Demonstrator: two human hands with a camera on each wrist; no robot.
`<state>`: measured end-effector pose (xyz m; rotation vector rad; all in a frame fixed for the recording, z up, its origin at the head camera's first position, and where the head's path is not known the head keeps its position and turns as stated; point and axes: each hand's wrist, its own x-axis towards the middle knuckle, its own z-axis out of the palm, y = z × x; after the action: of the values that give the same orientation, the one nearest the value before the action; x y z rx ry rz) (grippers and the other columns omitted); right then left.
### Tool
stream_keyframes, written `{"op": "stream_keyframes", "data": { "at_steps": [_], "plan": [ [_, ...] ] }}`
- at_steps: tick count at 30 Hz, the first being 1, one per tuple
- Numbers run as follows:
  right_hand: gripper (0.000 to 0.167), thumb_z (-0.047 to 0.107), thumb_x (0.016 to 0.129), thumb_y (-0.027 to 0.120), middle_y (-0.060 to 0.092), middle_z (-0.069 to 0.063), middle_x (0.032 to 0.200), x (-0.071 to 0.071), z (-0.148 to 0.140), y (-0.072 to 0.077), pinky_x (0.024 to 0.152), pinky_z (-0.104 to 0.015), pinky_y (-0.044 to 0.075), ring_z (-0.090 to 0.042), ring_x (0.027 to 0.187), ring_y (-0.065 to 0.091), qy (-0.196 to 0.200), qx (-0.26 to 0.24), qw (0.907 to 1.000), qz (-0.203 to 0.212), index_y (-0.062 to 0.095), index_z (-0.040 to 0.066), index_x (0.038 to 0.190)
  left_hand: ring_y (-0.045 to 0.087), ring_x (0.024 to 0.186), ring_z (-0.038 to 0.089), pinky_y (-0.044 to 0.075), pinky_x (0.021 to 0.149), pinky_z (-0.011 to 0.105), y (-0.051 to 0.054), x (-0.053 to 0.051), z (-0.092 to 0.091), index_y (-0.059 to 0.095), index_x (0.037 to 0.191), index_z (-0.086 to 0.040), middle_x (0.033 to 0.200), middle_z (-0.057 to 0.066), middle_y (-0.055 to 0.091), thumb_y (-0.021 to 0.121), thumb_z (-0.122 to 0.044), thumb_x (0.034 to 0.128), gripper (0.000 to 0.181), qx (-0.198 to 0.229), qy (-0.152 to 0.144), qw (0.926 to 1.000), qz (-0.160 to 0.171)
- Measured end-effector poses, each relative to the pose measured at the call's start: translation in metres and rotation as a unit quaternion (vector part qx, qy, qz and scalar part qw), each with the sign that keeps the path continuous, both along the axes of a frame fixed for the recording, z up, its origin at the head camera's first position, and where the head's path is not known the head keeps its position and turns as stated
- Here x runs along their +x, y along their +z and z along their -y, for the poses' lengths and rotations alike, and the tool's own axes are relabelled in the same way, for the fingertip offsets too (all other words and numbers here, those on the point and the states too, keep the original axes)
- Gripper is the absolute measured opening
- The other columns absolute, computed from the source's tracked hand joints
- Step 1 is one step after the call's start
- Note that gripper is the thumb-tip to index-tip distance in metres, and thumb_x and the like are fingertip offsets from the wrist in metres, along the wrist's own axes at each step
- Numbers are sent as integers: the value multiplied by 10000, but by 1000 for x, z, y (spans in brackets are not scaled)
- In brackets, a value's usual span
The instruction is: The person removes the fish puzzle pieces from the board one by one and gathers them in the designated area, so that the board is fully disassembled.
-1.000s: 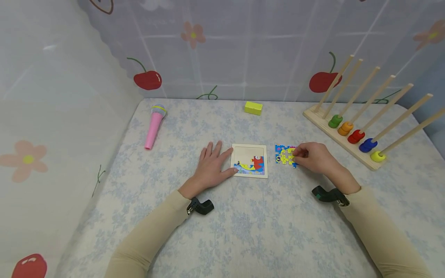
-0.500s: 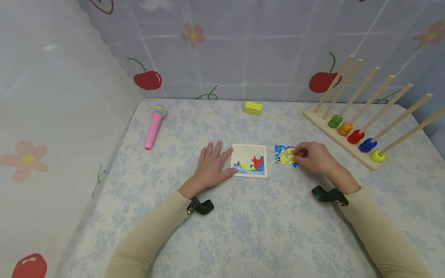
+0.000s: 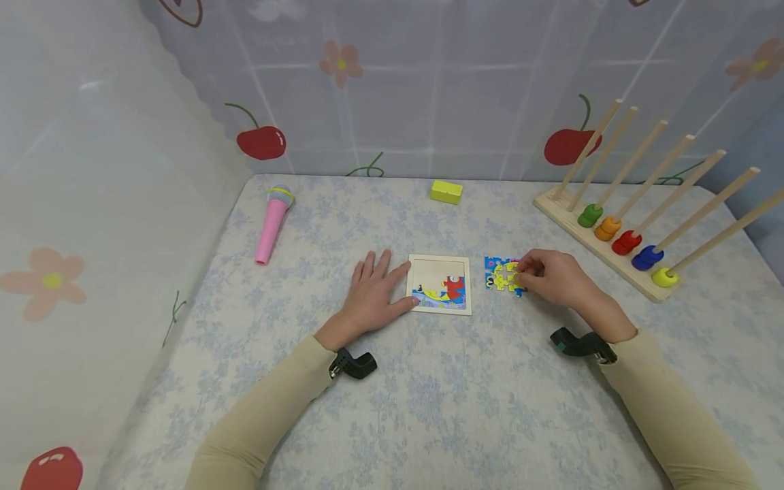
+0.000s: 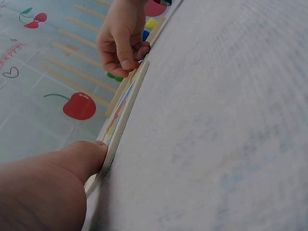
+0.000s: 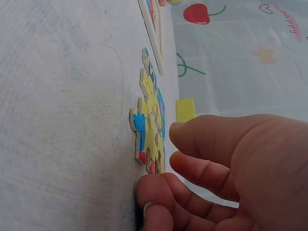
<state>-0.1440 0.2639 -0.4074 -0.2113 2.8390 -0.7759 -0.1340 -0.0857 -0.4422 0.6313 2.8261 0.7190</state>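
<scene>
In the head view my left hand (image 3: 375, 297) lies spread on the cloth. Its thumb rests on the lower left edge of a wooden puzzle tray (image 3: 438, 258), and the index fingertip touches the upper left corner. Red, yellow and blue jigsaw pieces (image 3: 454, 288) fill the tray's lower part. To its right lie loose jigsaw pieces (image 3: 501, 275), mostly yellow and blue, set close together. My right hand (image 3: 554, 278) is at their right edge, fingers loosely bent. In the right wrist view thumb and index finger (image 5: 202, 171) stand apart, with the lower fingers against the pieces' end, partly hiding them.
A pink toy microphone (image 3: 271, 228) lies at the back left. A yellow block (image 3: 446, 191) sits near the table's back edge. On the right stands a wooden peg rack (image 3: 603, 253) with tall rods and coloured rings. A printed curtain (image 3: 404, 88) hangs behind.
</scene>
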Motion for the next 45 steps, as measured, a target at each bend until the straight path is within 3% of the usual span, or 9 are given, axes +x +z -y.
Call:
{"op": "stream_keyframes", "data": {
  "at_steps": [10, 19, 24, 30, 34, 45],
  "plan": [
    [178, 173, 949, 677, 621, -99, 820, 0, 7, 8, 576, -278, 442, -197, 681, 540, 48, -124, 9999, -27, 658, 11, 1021, 41, 1581, 479, 78, 1255, 638, 0, 0, 0, 420, 1576, -175, 1690, 239, 186, 635, -480, 969, 713, 2, 14, 10000, -5],
    [246, 147, 929, 709, 675, -136, 937, -9, 52, 15, 579, -277, 481, -199, 725, 557, 760, -315, 9965, -130, 680, 3, 1126, 53, 1578, 483, 90, 1250, 643, 1, 3, 0, 432, 1570, -172, 1687, 241, 198, 646, -483, 960, 717, 11, 31, 10000, 21],
    [309, 154, 894, 749, 689, -132, 1004, -13, 81, 16, 669, -285, 492, -209, 765, 568, 1196, -282, 9924, -61, 707, 19, 1169, 64, 1579, 479, 95, 1251, 638, 1, 3, 0, 434, 1569, -180, 1686, 235, 208, 649, -502, 956, 725, -28, 84, 10000, 21],
    [389, 169, 865, 792, 691, -136, 1063, -12, 98, 12, 863, -418, 538, -262, 956, 615, 1632, 59, 9865, 89, 708, 3, 1207, 79, 1576, 485, 108, 1249, 642, -2, 2, 0, 440, 1564, -186, 1680, 240, 223, 649, -515, 953, 725, -49, 111, 9999, -45],
    [391, 155, 853, 802, 680, -140, 1070, -10, 98, 11, 903, -462, 536, -274, 980, 626, 1663, 158, 9859, 42, 711, -7, 1197, 81, 1576, 484, 107, 1248, 644, -2, 2, 0, 445, 1561, -187, 1680, 239, 226, 655, -515, 950, 725, -11, 133, 9999, -71],
    [327, 146, 850, 809, 687, -134, 1066, -13, 96, 6, 870, -433, 520, -237, 908, 575, 1660, 211, 9859, 49, 745, -4, 1134, 59, 1581, 476, 91, 1255, 635, -1, 0, -2, 423, 1575, -200, 1690, 227, 201, 630, -528, 957, 729, -103, 84, 9999, -15]
  ]
}}
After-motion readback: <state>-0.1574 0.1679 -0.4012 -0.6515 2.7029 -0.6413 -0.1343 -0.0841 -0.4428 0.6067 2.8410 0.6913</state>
